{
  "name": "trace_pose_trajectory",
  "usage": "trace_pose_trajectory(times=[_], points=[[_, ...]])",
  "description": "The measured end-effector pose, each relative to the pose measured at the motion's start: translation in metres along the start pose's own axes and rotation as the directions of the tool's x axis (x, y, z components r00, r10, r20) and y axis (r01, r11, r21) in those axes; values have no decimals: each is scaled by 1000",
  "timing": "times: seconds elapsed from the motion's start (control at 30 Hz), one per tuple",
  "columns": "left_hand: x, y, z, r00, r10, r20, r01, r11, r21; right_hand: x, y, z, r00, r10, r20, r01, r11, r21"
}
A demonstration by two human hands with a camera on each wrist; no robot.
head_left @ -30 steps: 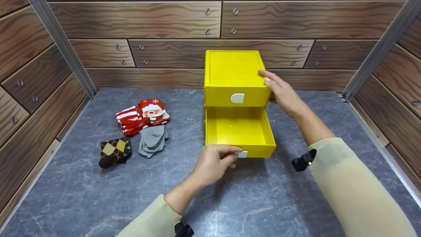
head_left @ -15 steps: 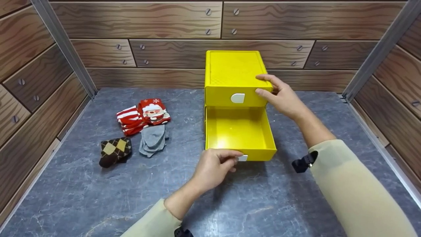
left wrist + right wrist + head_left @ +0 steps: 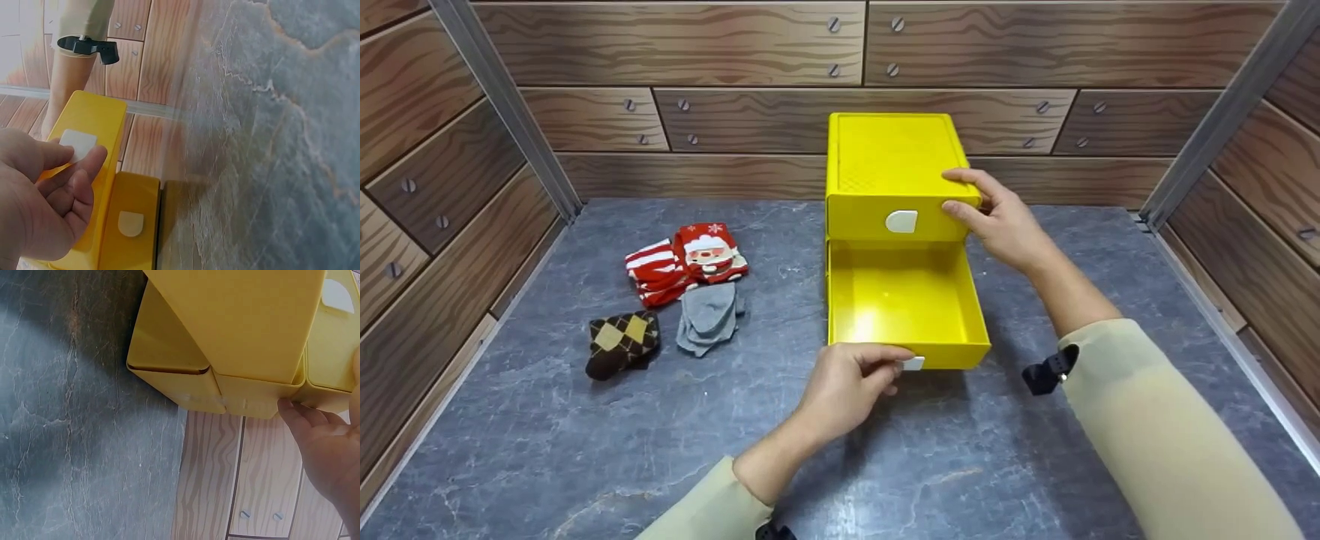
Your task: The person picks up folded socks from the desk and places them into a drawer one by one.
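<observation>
A yellow drawer unit (image 3: 896, 154) with white tab handles stands near the back wall. Below its top drawer, another drawer (image 3: 915, 292) is pulled out, with nothing in it. My left hand (image 3: 844, 390) pinches that drawer's white handle (image 3: 81, 143) between thumb and fingers. My right hand (image 3: 1009, 225) grips the unit's upper right front corner, thumb on the front and a finger on top. Other fingers of the right hand touch the unit's side in the right wrist view. A lower drawer (image 3: 129, 236), pushed in, shows in the left wrist view.
On the left of the grey marbled table (image 3: 585, 450) lie red Santa-patterned socks (image 3: 709, 255), grey socks (image 3: 709, 315) and brown argyle socks (image 3: 622, 341). Wood-patterned walls (image 3: 750, 45) close off the back and both sides.
The pulled-out drawer has come slightly further toward me with my left hand on its handle. My right thumb has moved from the top edge onto the unit's front.
</observation>
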State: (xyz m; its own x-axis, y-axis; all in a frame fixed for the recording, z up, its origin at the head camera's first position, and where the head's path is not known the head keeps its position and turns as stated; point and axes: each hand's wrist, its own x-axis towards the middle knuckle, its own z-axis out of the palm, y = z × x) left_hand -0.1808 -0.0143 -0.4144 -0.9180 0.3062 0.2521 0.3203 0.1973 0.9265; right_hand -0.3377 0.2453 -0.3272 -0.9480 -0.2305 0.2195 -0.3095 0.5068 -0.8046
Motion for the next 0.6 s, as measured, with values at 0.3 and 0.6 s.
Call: trace_pose_trajectory(times=[0.3, 0.6], points=[[-2, -5, -6, 997, -15, 69, 22, 995, -93, 1, 4, 2, 1000, -5, -19, 5, 1000, -2], [-18, -12, -51, 980, 42, 197, -17, 992, -127, -1, 2, 1, 1000, -1, -10, 1, 1000, 15]])
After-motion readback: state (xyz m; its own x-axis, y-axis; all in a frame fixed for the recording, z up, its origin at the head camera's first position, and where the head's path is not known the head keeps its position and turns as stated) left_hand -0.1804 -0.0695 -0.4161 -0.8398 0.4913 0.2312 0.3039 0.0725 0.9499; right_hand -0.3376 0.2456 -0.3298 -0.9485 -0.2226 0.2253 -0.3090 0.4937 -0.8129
